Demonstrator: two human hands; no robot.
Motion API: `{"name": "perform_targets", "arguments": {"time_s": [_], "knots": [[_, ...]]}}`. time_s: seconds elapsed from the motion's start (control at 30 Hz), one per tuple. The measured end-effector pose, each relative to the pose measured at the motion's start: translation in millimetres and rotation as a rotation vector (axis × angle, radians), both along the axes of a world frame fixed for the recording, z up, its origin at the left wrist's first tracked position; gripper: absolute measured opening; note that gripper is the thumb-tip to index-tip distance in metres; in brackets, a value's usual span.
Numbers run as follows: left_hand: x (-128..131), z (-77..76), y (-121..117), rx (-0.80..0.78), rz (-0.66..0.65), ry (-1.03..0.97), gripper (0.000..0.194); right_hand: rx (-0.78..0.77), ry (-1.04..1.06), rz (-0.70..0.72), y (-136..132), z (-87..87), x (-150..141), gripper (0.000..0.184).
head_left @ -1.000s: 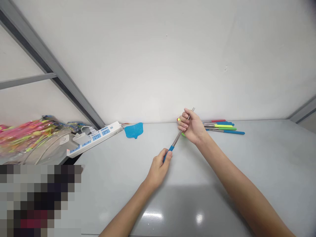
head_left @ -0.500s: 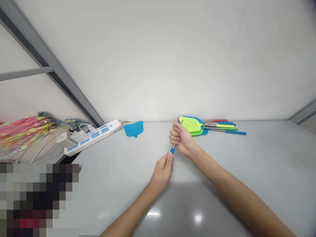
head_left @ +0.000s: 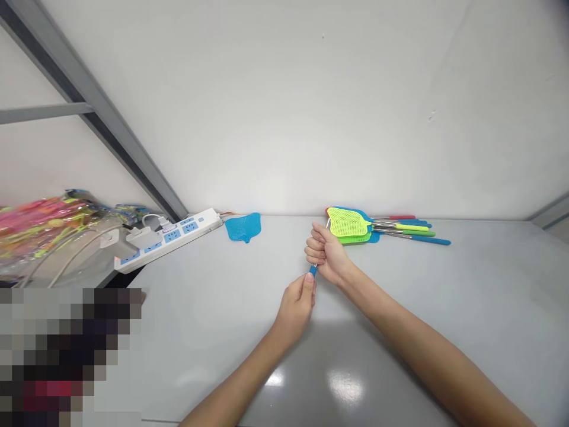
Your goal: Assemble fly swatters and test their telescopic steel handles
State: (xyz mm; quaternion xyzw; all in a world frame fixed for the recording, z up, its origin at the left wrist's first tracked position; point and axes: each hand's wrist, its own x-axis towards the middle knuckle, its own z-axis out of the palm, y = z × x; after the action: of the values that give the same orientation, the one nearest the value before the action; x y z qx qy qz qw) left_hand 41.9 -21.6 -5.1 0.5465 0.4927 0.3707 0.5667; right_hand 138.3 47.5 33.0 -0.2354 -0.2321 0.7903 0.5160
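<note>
A blue-tipped swatter handle (head_left: 313,271) is clenched in the closed right hand (head_left: 328,254), its tip steadied by the pinching left hand (head_left: 294,308).

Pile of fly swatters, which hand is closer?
Right. The right hand sits just in front of the pile of fly swatters; the left hand is farther back, nearer the camera.

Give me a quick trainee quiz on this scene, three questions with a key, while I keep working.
1. Which is nearer the stack of fly swatters: the left hand or the right hand?
2. True or false: the blue fly swatter head lies on the table between the stack and the white power strip.
3. What colour is the grip on the steel shaft that both hands hold? A red, B blue, C green.

Key: 1 right hand; 2 true; 3 B.
</note>
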Motion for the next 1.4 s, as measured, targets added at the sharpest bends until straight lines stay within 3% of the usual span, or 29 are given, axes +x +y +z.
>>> {"name": "perform_targets", "arguments": {"time_s": [0.2,0.6,0.9,1.03,1.2,1.4], "knots": [[3,7.1,-2,-0.128,0.005,-0.172,0.038,0.022,-0.023,0.029,-3,0.4,-3,0.039],[-8,8.8,5,-0.27,-0.106,-0.307,0.038,0.096,0.014,0.052,-4,3.3,-5,0.04],[-6,5.3,14,-0.095,-0.133,-0.289,0.033,0.138,-0.061,0.145,-1,22.9,13,0.031],[-6,4.9,13,-0.056,-0.167,-0.269,0.032,0.154,-0.108,0.109,0,29.8,20,0.029],[0,0.1,7,-0.043,-0.21,-0.23,0.033,0.139,-0.095,-0.002,2,33.2,25,0.031],[5,5.5,-3,-0.12,-0.216,-0.272,0.031,0.096,-0.076,0.055,-4,41.6,27,0.038]]}}
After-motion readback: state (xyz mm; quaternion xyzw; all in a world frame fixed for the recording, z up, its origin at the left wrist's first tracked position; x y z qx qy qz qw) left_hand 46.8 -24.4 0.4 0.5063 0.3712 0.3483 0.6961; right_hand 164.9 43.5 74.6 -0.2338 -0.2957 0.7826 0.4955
